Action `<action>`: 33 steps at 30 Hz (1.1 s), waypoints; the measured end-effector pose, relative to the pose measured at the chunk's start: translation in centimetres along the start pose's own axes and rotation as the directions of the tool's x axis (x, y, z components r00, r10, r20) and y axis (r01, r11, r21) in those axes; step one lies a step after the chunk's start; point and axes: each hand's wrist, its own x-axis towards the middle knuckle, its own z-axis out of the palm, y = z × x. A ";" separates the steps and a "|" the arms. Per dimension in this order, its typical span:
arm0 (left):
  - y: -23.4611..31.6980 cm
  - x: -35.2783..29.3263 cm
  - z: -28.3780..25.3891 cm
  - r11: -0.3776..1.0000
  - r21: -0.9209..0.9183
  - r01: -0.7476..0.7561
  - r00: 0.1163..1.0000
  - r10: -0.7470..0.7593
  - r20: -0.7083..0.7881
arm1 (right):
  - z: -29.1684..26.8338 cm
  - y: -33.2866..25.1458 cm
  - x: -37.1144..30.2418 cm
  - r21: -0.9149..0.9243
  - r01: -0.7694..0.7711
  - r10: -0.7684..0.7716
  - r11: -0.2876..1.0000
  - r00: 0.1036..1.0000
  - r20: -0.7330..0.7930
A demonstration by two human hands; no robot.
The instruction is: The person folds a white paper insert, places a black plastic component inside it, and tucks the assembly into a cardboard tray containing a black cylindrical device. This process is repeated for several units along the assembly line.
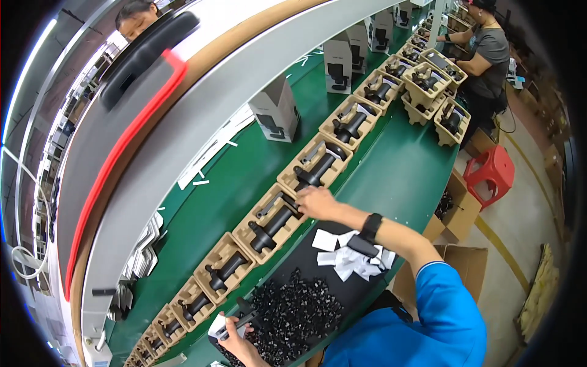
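Note:
My right hand [316,203] reaches over the row of trays, its fingers curled down at the edge between two moulded pulp trays. What they pinch, if anything, is hidden. The nearer tray [249,246] holds a black tubular part [273,228] and a slim dark piece; a similar black part [315,170] lies in the tray beyond. At the lower left, my left hand [239,344] is closed around white paper slips [218,326], with a dark elongated piece beside its fingers. Close to it spreads a heap of small black parts [295,312] on a dark mat.
More trays run along the green bench [391,165]. Small white packets [354,257] lie by my right forearm. Grey-white boxes [275,113] stand across the line. Stacked trays [426,82], another person [489,52] and a red stool [491,174] are at the far right.

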 end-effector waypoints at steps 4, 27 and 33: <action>2.7 -1.7 0.9 0.979 0.184 0.089 0.993 -0.072 -0.099 | -8.1 9.9 1.5 -0.196 -0.305 0.210 0.932 0.894 -0.396; 1.3 -3.8 4.0 0.951 0.284 0.124 0.972 -0.059 -0.229 | -7.3 33.7 8.2 -0.572 -0.540 0.512 0.617 0.828 -0.228; 2.7 -1.7 7.9 0.983 0.136 0.126 0.982 -0.104 -0.157 | -6.9 33.0 6.7 -0.578 -0.601 0.254 0.553 0.782 -0.570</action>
